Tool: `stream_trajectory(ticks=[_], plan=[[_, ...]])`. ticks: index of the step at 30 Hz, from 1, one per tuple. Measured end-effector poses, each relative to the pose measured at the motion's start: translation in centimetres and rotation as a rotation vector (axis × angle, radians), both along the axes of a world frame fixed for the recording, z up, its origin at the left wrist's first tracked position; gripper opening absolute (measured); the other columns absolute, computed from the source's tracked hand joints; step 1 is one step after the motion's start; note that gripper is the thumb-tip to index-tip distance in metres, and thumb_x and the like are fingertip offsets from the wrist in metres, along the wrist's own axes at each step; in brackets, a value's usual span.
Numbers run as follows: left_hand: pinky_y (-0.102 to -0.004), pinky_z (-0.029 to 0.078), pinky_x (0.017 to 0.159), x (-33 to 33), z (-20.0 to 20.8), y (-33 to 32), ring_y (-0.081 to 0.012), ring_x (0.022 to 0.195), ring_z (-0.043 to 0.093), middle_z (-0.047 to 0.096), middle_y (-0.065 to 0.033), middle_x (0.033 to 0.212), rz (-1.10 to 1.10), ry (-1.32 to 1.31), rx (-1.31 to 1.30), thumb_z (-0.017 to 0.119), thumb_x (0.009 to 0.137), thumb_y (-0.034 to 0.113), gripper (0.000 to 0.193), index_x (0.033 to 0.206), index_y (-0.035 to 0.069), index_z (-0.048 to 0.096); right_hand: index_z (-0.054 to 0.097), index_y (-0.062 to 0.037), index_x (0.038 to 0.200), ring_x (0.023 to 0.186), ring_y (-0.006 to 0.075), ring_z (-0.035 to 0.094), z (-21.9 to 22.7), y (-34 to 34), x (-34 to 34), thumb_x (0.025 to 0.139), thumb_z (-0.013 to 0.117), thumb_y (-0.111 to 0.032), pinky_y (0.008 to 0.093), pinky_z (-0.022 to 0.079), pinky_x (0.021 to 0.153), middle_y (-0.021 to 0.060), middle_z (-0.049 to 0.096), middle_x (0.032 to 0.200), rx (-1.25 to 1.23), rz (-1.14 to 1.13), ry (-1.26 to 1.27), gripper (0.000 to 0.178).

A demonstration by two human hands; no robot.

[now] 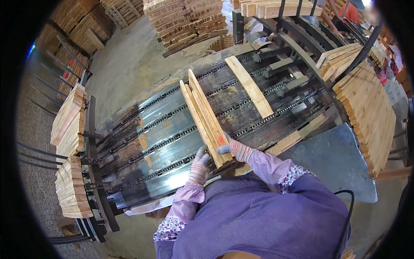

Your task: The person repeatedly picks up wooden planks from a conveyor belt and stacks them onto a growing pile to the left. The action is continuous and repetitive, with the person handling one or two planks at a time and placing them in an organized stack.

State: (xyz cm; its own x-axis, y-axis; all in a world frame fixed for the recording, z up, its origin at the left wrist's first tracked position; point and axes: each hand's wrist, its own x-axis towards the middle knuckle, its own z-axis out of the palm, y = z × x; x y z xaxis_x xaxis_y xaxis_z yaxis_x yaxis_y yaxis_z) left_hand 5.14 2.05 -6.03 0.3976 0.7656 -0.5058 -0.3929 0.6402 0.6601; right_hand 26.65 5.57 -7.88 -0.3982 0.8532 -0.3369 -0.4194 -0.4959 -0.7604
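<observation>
A few long, narrow wooden boards [202, 118] lie side by side across the dark chain conveyor [168, 134], pointing away from me. A red mark shows near their close end. At that end my right hand [237, 150], in a striped glove with grey fingertips, is closed over the boards from the right. My left hand [199, 168], gloved the same way, has its fingers curled against their left side. Parts of the fingers on both hands are hidden. A single flat board [249, 86] lies apart on the conveyor, farther right.
Stacked boards [69, 125] stand in a rack on the left, and another stack [362, 112] leans at the right. A grey metal sheet [327, 155] lies by my right side. A large wood pile [185, 21] stands beyond. Another person's arm [330, 21] shows at far right.
</observation>
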Motion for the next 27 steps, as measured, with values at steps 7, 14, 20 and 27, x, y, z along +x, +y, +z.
stream_trajectory(ticks=[7,14,20,27], plan=[[-0.0504,0.051,0.109,-0.2,1.4,0.1,-0.0350,0.135,0.055,0.051,-0.0215,0.150,0.144,0.006,-0.047,0.077,0.091,0.016,0.092,0.165,0.014,0.022,0.026,-0.0159,0.165,0.142,0.0229,0.048,1.1,0.3,-0.9,0.074,0.090,-0.008,0.0389,0.041,0.118,0.0089,0.051,0.153,0.074,0.085,-0.071,0.112],[-0.0439,0.061,0.095,-1.9,4.7,-1.9,-0.0309,0.101,0.073,0.071,-0.0152,0.113,0.275,-0.036,-0.067,0.081,0.086,0.026,0.065,0.137,-0.005,0.054,0.038,-0.0123,0.158,0.117,0.0287,0.066,1.9,0.5,-0.7,0.076,0.087,-0.019,0.0475,0.059,0.096,0.0130,0.063,0.132,-0.137,0.093,0.245,0.096],[-0.0421,0.065,0.085,-6.7,9.2,-5.5,-0.0305,0.108,0.072,0.066,-0.0185,0.125,0.418,-0.236,0.118,0.082,0.077,0.022,0.082,0.146,-0.005,0.046,0.051,0.0044,0.142,0.107,0.0312,0.071,2.9,3.2,0.3,0.078,0.083,-0.026,0.0474,0.061,0.095,0.0181,0.068,0.121,-0.319,0.071,0.401,0.078],[-0.0375,0.060,0.094,-19.0,18.8,-13.4,-0.0249,0.117,0.062,0.051,-0.0122,0.145,0.838,0.530,0.481,0.073,0.074,-0.006,0.109,0.169,0.014,0.023,0.051,-0.0010,0.144,0.096,0.0319,0.073,4.6,4.1,-1.1,0.073,0.081,-0.031,0.0463,0.066,0.084,0.0177,0.070,0.114,-0.244,0.075,0.375,0.083]])
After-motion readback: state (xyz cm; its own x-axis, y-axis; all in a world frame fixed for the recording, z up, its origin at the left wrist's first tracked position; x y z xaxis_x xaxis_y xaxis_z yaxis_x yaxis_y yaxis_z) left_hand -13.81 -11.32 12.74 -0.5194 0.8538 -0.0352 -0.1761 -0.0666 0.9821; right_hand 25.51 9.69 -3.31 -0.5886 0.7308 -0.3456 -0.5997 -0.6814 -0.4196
